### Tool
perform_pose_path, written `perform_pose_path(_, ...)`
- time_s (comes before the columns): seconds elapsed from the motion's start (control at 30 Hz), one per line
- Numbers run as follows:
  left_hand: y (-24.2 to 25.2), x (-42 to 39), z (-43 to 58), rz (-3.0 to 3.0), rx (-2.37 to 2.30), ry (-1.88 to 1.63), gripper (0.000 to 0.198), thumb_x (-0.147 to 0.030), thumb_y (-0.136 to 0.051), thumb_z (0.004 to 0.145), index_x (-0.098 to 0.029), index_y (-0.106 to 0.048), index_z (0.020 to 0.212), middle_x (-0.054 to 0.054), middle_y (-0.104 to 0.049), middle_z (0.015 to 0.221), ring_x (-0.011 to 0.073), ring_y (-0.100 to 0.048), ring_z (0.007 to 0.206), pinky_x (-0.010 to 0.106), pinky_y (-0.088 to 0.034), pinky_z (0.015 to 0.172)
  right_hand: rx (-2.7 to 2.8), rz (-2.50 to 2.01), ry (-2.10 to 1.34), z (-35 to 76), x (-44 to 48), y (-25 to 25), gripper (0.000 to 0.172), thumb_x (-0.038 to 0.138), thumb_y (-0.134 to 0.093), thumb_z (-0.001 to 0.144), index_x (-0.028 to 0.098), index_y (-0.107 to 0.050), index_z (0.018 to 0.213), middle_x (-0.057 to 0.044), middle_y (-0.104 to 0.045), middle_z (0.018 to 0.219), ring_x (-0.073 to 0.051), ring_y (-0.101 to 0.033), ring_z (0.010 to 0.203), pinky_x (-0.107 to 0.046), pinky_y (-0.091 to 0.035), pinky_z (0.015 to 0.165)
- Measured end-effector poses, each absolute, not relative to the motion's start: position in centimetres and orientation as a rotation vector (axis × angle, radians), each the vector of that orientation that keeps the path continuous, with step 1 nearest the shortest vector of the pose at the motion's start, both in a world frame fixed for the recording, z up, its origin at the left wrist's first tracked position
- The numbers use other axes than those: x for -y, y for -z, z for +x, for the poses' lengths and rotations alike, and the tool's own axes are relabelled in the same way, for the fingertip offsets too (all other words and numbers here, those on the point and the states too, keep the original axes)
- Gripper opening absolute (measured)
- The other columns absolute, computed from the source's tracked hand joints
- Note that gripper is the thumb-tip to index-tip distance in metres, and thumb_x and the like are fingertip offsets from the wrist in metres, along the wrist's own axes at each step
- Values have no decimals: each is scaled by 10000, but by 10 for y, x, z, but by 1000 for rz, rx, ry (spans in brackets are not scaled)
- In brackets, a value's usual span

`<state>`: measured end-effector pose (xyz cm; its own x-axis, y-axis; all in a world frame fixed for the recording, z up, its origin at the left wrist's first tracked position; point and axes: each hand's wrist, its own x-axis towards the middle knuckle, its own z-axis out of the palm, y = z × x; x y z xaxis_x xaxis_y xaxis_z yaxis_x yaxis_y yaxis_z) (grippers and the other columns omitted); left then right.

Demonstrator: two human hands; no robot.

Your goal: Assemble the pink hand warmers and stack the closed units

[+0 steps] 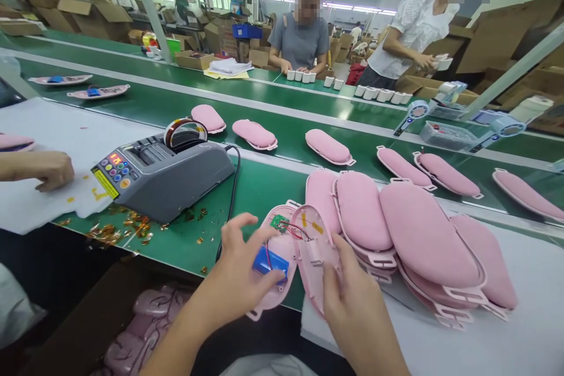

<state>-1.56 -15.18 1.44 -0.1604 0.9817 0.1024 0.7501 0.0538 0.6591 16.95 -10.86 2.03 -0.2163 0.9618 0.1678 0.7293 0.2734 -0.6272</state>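
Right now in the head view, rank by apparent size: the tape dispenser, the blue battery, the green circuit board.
1. Tape dispenser, clearly largest.
2. Blue battery, under the left hand.
3. Green circuit board, smallest, though partly hidden and slightly farther away.

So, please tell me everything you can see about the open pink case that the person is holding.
The open pink case looks like smooth plastic, oval, in two halves spread apart. The left half lies flat and holds a blue battery and a small green board; red wires run to the right half, which stands tilted and bears yellow tape pieces. The left hand rests on the battery half, thumb beside the battery; the right hand grips the tilted half. It sits at the table edge.
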Motion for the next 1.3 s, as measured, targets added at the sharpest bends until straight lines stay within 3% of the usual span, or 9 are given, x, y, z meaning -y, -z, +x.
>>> perform_pose_path(0.1,-13,151,-11,2074,-1763,-633,164,-182,-579,830,-259,-636,963,41,-555,1154,246,-485,1128,463,-385,1011,2118,-1506,-366,167,102,-24,428,227,-273,918,163,-488,1284,-130,-661,1157,-226,-693,847,-284,-518,605)
perform_pose_path(0.23,-16,140,-12,2172,-1598,-541,222,-163,-658,793,-252,-651,996,3,-646,1067,190,-555,1041,339,-408,950,2184,-1495,-268,164,99,-29,425,179,-292,888,162,-505,1255,-108,-702,1052,-215,-686,714,-279,-479,533)
perform_pose_path(0.4,-20,126,-11,2174,-1629,-408,212,-136,-512,871,-237,-687,935,15,-709,956,200,-617,921,341,-414,847,2199,-1458,-219,163,102,-31,425,162,-315,871,185,-523,1242,-82,-718,981,-204,-673,662,-263,-448,493)
perform_pose_path(0.5,-20,117,-5,2111,-1729,-361,238,-172,-463,881,-212,-687,809,52,-714,851,231,-633,827,336,-429,725,2192,-1453,-191,164,106,-32,426,152,-312,869,172,-540,1228,-95,-711,1011,-197,-671,663,-264,-453,501)
perform_pose_path(0.6,-17,108,2,2018,-1866,-383,265,-244,-429,899,-200,-677,813,92,-713,844,257,-645,781,332,-429,637,2200,-1413,-213,163,109,-31,418,148,-319,874,184,-559,1214,-64,-718,958,-196,-677,715,-265,-466,546)
perform_pose_path(0.8,-12,110,17,1862,-2133,-488,237,-153,-425,888,-190,-647,962,99,-664,1027,254,-598,942,338,-478,698,2169,-1419,-159,159,104,-30,400,147,-306,875,174,-618,1123,-45,-727,846,-207,-674,670,-275,-450,516)
perform_pose_path(0.93,-7,119,18,1925,-2183,-471,283,-161,-390,920,-170,-666,857,101,-620,969,259,-530,983,367,-484,778,2177,-1360,-86,158,98,-35,401,152,-304,860,118,-644,1069,-73,-738,843,-206,-690,668,-273,-486,519)
perform_pose_path(1.1,-5,122,14,2024,-2136,-383,313,-9,-414,815,-149,-694,804,115,-620,895,283,-530,959,394,-492,767,2183,-1354,-50,156,98,-38,395,195,-306,879,130,-643,1073,-99,-737,905,-198,-696,676,-257,-502,508)
perform_pose_path(1.3,-2,123,18,1934,-2228,-439,307,-79,-383,883,-155,-673,819,108,-623,876,255,-570,901,371,-500,737,2182,-1360,-121,153,106,-27,388,234,-280,924,137,-602,1118,-111,-724,927,-206,-693,695,-267,-515,492)
